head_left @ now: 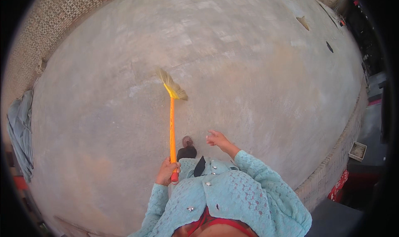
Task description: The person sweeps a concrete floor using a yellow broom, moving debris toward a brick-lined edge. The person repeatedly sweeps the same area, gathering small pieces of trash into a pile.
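Head view: left hand (167, 171) grips upright broom (172, 112), bristles pointing away; right hand (219, 140) spread.

The broom (172, 112) has a long, straight handle in bright orange and yellow, ending near the person's body in a small red cap. At the far end sits a fan of pale, straw-coloured bristles, bound to the handle by a yellow collar and splayed toward the upper left. It points away from the person, its handle running nearly vertical in the view, with the bristle tips down on the grey concrete floor (249, 71) and the handle's lower end clasped in a fist
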`<state>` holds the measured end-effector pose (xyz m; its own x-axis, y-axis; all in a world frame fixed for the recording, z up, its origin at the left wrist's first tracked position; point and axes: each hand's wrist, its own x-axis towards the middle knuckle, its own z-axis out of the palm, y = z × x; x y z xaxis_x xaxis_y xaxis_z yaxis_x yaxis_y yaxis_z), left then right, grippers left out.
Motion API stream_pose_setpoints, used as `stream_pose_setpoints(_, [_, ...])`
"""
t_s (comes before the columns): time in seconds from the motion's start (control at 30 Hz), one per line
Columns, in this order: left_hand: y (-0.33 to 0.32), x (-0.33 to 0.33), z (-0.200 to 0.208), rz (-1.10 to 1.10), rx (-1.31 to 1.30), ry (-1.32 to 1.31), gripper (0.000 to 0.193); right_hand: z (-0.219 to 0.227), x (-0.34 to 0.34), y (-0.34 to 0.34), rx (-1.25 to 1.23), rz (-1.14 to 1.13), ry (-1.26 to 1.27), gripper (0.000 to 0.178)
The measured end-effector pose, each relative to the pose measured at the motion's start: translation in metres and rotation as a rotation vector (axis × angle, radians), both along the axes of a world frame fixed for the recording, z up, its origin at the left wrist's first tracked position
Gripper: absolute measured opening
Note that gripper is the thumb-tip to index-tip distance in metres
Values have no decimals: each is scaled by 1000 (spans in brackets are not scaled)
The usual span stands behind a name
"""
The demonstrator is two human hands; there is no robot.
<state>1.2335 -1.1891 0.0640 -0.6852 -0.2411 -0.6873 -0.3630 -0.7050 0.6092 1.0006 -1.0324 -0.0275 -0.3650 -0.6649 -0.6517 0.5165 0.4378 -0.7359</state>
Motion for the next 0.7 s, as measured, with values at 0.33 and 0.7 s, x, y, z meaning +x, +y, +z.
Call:
stream_pose_setpoints(0.33, [-28, -167, 6, -651, 87, 292, 37, 33, -30, -65, -178, -662, -325, 32])
stream_pose_setpoints(0.7, [-78, -283, -7, -569, -458, -11, 48, -56, -265, 148, -235, -1293, -313, 9])
